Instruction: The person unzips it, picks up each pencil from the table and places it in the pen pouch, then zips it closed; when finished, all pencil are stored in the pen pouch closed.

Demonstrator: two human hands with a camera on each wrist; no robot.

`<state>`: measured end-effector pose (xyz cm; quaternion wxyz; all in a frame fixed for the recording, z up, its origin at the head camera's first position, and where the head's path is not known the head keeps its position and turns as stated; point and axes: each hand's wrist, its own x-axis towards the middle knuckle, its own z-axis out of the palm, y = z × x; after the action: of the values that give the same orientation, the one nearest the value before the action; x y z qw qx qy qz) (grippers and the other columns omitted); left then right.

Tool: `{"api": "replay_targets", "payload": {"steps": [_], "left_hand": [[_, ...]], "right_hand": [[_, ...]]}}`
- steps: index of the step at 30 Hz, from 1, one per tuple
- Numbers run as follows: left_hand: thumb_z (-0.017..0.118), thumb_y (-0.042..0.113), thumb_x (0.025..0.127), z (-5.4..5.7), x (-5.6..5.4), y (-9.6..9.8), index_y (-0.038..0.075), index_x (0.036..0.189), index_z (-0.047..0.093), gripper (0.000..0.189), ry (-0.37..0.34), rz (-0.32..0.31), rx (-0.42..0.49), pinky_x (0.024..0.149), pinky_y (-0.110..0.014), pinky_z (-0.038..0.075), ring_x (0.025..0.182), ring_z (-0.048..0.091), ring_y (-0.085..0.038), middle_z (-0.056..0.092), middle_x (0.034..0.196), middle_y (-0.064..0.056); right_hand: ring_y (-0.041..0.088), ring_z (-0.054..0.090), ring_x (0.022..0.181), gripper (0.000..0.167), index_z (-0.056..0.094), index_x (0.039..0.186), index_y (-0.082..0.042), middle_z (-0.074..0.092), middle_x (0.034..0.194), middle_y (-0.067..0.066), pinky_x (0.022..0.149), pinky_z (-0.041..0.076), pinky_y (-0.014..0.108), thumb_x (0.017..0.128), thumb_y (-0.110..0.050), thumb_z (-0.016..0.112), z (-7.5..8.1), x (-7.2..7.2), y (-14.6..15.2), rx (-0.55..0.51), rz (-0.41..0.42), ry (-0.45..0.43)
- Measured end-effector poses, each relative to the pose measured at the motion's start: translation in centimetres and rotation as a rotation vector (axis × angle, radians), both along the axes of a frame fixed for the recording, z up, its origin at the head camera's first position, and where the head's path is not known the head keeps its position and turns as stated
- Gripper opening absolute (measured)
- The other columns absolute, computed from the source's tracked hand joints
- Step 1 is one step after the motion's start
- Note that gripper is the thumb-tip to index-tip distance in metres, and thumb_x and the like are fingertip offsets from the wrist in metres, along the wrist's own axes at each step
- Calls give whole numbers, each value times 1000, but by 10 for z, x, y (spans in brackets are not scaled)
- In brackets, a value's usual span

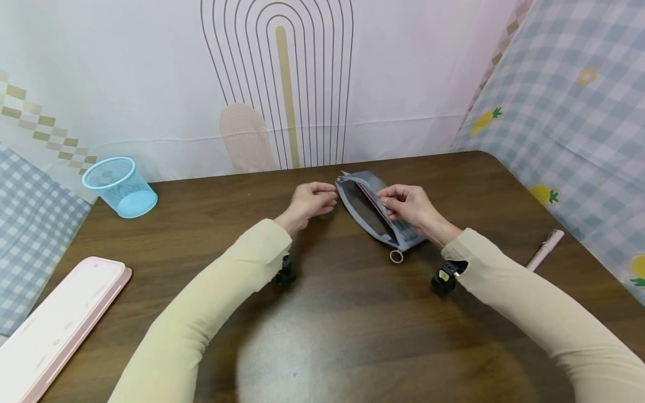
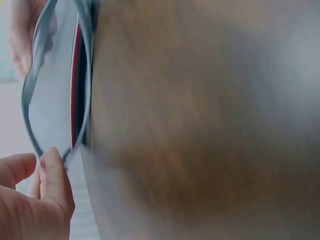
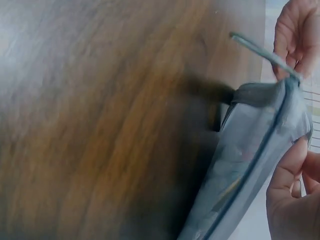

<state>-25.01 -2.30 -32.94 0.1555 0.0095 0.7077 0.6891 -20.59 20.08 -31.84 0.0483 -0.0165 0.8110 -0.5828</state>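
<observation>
A grey zip pouch (image 1: 398,238) lies on the table with its mouth gaping and a metal ring at its near end. A red-edged flat thing (image 2: 75,80) shows inside the mouth. My right hand (image 1: 414,208) pinches the pouch's right rim between thumb and fingers. My left hand (image 1: 313,202) is at the pouch's far-left corner; in the left wrist view its fingertips (image 2: 52,157) overlap the end of the rim, with the thumb held apart. Through the pouch's translucent side (image 3: 245,150), blurred small contents show in the right wrist view.
A blue mesh cup (image 1: 123,187) stands at the table's back left. Along the left edge lies a long white and pink case (image 1: 65,319). A pale pen (image 1: 546,249) lies at the right, beyond my right forearm. A patterned cloth (image 1: 403,73) hangs behind the table.
</observation>
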Motion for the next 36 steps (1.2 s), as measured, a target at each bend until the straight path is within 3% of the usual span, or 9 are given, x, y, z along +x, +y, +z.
{"api": "replay_targets", "payload": {"steps": [3, 6, 12, 17, 20, 27, 31, 36], "left_hand": [[58, 4, 92, 2, -6, -16, -6, 121, 57, 31, 63, 51, -43, 88, -38, 54, 105, 61, -34, 60, 119, -25], [59, 7, 92, 3, -9, -27, -5, 122, 56, 33, 91, 64, -92, 89, -40, 53, 108, 59, -36, 60, 119, -24], [61, 12, 92, 3, -10, -35, -2, 126, 53, 38, 44, 3, -166, 91, -38, 52, 109, 59, -32, 58, 118, -19], [61, 11, 91, 0, -11, -37, -2, 133, 46, 46, 4, -70, -173, 92, -38, 52, 109, 59, -29, 56, 125, -21], [61, 8, 91, -2, -12, -36, -4, 135, 43, 49, -14, -108, -161, 93, -38, 51, 106, 61, -25, 54, 128, -23], [61, 2, 89, -3, -11, -36, -2, 138, 39, 53, -77, -163, -165, 91, -40, 52, 79, 59, -11, 54, 118, -18], [62, -3, 87, -6, -9, -34, -1, 138, 40, 55, -87, -163, -185, 74, -27, 58, 74, 56, -10, 53, 107, -13], [63, -8, 84, -8, -4, -34, -2, 135, 44, 55, -32, -125, -204, 56, -16, 53, 70, 54, -9, 52, 100, -10]], "right_hand": [[5, 50, 60, 25, 58, 115, 7, 55, 73, -2, 55, 50, 17, 95, -6, 54, 0, -1, 2, 73, 45, 12], [8, 50, 61, 22, 60, 113, 4, 55, 77, 1, 56, 50, 19, 96, -7, 53, 0, -2, 4, 147, 111, 30], [12, 45, 61, 16, 62, 105, 6, 51, 74, 7, 53, 47, 23, 94, -2, 53, -4, -2, 6, 230, 300, 142], [12, 41, 58, 14, 63, 102, 7, 49, 70, 7, 51, 42, 26, 94, 2, 52, -5, -3, 6, 232, 382, 175], [12, 40, 56, 15, 64, 101, 6, 48, 68, 6, 50, 40, 25, 94, 3, 52, -5, -3, 6, 234, 402, 159], [11, 39, 55, 15, 65, 101, 6, 49, 67, 8, 50, 38, 25, 93, 4, 52, -6, -4, 7, 240, 453, 159], [12, 40, 54, 15, 67, 101, 4, 51, 66, 12, 50, 38, 26, 93, 3, 53, -7, -1, 7, 273, 432, 160], [15, 52, 65, 16, 66, 104, 5, 61, 82, 19, 57, 51, 26, 93, -2, 57, -8, 1, 9, 299, 350, 136]]}}
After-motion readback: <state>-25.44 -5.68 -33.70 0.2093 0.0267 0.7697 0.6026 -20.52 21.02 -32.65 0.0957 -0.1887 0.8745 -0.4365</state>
